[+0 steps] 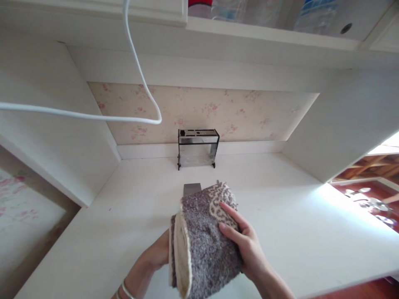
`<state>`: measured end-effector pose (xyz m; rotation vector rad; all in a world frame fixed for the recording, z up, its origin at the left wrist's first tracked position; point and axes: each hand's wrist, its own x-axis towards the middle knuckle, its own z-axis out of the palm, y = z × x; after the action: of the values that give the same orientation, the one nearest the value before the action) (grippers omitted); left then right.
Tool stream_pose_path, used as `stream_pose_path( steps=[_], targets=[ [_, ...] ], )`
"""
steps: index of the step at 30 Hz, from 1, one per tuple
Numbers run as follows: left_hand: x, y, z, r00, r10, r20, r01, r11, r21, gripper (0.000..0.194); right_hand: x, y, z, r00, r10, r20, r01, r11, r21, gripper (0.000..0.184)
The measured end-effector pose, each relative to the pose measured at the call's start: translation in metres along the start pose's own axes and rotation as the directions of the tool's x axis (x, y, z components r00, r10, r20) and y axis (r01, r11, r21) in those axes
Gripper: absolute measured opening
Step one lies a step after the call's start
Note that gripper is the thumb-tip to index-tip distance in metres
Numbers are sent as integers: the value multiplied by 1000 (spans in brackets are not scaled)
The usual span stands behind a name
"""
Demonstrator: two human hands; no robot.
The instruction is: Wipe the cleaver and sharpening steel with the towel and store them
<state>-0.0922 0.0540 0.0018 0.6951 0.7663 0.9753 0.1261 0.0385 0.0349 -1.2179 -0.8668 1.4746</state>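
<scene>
A thick folded towel point(207, 241), grey-purple with a cream patterned corner and cream edges, is held tilted above the white desk top. My right hand point(246, 238) grips it from the right, thumb and a finger lying over the patterned part. On the other side, my left hand point(160, 251) supports the towel, its fingers hidden behind the folds; a pale bangle circles that wrist. Just beyond the towel, a flat grey object point(192, 189) is partly covered by it. Farther back stands a clear-sided holder with a black frame point(198, 137), touched by neither hand.
A white cable point(141, 77) hangs in front at upper left. Overhead runs a white shelf point(264, 35) with plastic-wrapped items on it. White side panels point(56, 112) flank the desk top point(140, 199), and floral wallpaper point(199, 106) covers the back.
</scene>
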Motion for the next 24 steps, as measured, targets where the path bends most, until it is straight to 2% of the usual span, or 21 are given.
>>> stream_pose_path(
  steps=[2,4,7,8,10,11,13,14,16,18,21,24],
  targets=[
    [3,1,5,988,24,150,-37,996,81,49,1,-13,-21,999,29,-29,-27,996,85,77],
    [6,1,3,973,75,218,-92,993,68,47,4,-27,-49,995,-13,-101,21,996,84,84],
    [11,0,-4,977,139,161,-140,990,-2,34,14,-40,-109,966,-106,-235,103,994,-24,85],
    [13,0,-6,980,158,122,-157,987,-24,29,19,-40,-132,956,-118,-269,98,991,-88,82],
    [18,0,-9,983,182,35,-179,982,-65,21,29,-33,-179,960,-96,-265,16,958,-286,70],
    [20,0,-9,983,183,-12,-184,980,-80,18,33,-26,-200,955,-122,-269,-8,900,-437,62],
    [27,-1,-9,980,159,-117,-170,982,-86,13,41,-10,-232,932,-247,-265,-29,679,-734,51],
    [30,-2,-9,976,139,-168,-154,985,-78,12,43,-1,-243,915,-320,-244,-20,569,-822,49],
    [36,-5,-9,963,97,-250,-115,992,-58,13,45,13,-253,873,-459,-163,35,392,-919,48],
    [40,-8,-10,956,71,-283,-85,996,-40,15,44,21,-254,829,-553,-82,98,288,-953,45],
    [40,-11,-12,960,71,-273,-80,996,-23,16,42,23,-248,748,-662,-58,117,216,-969,41],
    [38,-11,-13,963,65,-261,-74,997,-25,17,39,18,-242,621,-778,-96,79,184,-980,37]
  ],
)
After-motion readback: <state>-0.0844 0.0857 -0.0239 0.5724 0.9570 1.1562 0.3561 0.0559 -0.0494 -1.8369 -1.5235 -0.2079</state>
